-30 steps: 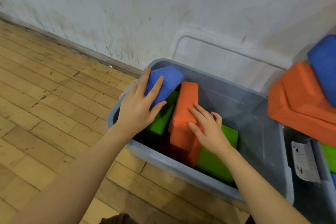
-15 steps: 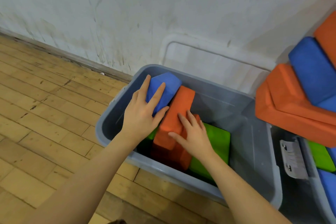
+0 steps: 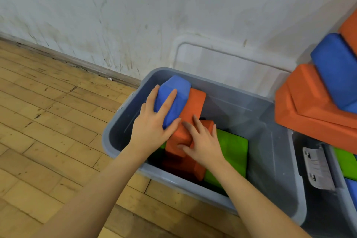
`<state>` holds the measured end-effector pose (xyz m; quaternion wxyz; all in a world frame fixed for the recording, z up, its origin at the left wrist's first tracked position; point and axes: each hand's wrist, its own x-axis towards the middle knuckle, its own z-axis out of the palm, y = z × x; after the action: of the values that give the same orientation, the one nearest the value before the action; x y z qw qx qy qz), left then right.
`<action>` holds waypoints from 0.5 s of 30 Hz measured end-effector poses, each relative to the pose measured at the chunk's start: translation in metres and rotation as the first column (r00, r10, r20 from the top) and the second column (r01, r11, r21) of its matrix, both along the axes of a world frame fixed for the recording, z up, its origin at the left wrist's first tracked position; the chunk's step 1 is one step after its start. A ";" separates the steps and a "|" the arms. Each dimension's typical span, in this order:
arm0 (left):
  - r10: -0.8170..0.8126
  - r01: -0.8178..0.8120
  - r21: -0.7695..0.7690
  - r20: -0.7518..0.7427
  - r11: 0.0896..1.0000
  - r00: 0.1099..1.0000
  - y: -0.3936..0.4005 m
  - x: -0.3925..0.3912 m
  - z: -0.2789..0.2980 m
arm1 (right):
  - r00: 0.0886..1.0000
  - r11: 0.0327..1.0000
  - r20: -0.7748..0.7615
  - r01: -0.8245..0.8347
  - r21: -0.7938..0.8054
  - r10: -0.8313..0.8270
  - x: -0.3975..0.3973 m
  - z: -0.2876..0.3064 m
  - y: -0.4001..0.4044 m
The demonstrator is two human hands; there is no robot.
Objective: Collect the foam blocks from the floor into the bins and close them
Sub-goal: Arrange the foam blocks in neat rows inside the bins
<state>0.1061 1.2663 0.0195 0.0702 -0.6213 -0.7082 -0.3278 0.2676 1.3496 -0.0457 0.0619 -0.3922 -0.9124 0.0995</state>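
Lengthwise, orange block [image 3: 191, 110] wallward.

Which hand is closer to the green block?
Right. The right hand presses the orange block beside the green block; the left hand holds the blue block, farther away.
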 end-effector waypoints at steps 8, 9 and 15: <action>-0.062 0.060 0.055 0.032 0.997 0.998 -0.004 -0.002 0.003 | 0.849 0.981 -0.511 0.046 -0.188 -0.138 0.009 0.019 -0.001; -0.093 0.092 0.069 0.003 0.993 0.996 -0.002 0.002 0.007 | 0.810 0.978 -0.561 0.066 -0.198 -0.169 0.016 0.029 -0.001; -0.228 0.236 0.094 -0.093 0.967 0.969 0.034 0.048 0.038 | 0.799 0.971 -0.557 0.230 -0.062 -0.225 0.082 0.065 -0.003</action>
<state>0.1540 1.3006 0.0578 0.0924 -0.7082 -0.6091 -0.3448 0.3500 1.3470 0.0189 0.3398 -0.4521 -0.8006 0.1979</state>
